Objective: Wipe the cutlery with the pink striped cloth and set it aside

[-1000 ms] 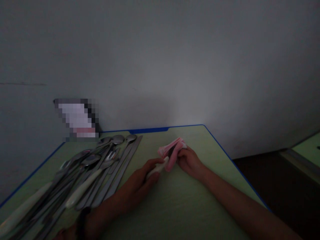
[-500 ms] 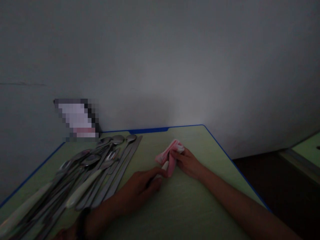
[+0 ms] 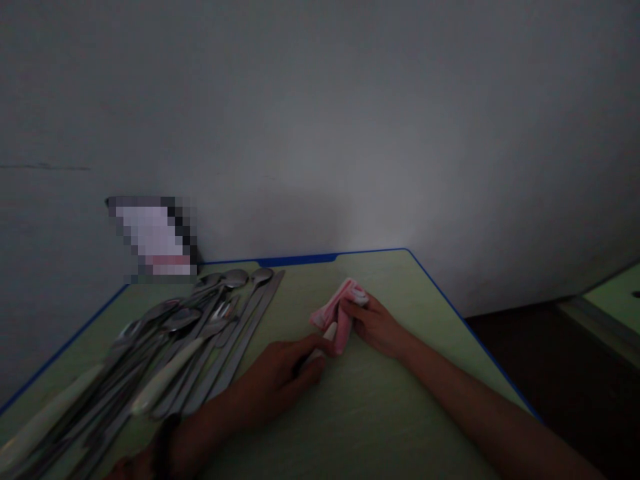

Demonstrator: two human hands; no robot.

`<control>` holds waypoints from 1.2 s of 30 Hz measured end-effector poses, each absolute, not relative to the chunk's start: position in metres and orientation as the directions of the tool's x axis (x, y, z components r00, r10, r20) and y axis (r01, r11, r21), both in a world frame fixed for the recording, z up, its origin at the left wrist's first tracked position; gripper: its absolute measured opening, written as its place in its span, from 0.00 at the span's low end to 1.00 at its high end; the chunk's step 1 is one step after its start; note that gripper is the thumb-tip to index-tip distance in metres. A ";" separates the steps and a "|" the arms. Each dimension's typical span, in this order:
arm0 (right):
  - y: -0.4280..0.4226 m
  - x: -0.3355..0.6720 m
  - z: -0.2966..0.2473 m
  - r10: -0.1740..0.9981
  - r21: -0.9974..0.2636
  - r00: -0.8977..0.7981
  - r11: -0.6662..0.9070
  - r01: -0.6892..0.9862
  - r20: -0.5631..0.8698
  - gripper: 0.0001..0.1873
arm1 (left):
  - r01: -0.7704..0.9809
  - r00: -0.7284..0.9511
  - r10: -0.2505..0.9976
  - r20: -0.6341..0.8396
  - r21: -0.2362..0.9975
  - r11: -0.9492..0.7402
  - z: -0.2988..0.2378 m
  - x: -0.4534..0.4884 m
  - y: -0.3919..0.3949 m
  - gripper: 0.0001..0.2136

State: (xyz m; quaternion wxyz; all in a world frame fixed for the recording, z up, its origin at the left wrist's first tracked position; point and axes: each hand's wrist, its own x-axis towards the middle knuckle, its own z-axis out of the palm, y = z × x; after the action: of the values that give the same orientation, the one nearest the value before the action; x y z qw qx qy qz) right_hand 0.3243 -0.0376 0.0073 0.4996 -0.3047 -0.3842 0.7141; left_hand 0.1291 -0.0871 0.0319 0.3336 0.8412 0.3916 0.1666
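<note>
My left hand is closed around the pale handle of a piece of cutlery, low over the table. The cutlery's far end is covered by a pink and white cloth, so I cannot tell whether it is a spoon, a fork or a knife. Pinching that cloth around the hidden end is my right hand. Left of my hands lies a spread of metal cutlery, with a spoon, a fork and a table knife among it. Several pieces have cream handles.
The light green table has a blue edge and stands against a grey wall. A blurred-out upright panel leans at the back left corner. Dark floor shows on the right, with another green surface beyond.
</note>
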 end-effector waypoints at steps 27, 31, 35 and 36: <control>-0.036 0.327 0.003 0.939 -0.864 -0.338 -0.218 -0.454 -0.060 0.12 | 0.405 0.725 0.687 0.047 0.778 -0.481 0.028 0.121 -0.084 0.15; -0.037 0.327 0.004 0.942 -0.862 -0.323 -0.236 -0.449 -0.089 0.11 | 0.436 0.691 0.723 0.017 0.787 -0.436 0.036 0.123 -0.086 0.14; -0.038 0.327 0.008 0.944 -0.857 -0.306 -0.255 -0.448 -0.121 0.09 | 0.441 0.690 0.723 0.013 0.785 -0.435 0.037 0.126 -0.086 0.13; -0.038 0.327 0.008 0.943 -0.856 -0.309 -0.257 -0.449 -0.122 0.08 | 0.437 0.693 0.720 0.012 0.788 -0.434 0.037 0.126 -0.086 0.13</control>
State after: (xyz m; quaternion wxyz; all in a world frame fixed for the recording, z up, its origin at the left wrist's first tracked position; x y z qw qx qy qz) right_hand 0.3269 -0.0385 0.0082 0.4839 -0.3336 -0.3703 0.7193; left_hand 0.1265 -0.0861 0.0370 0.4013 0.8281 0.3494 0.1766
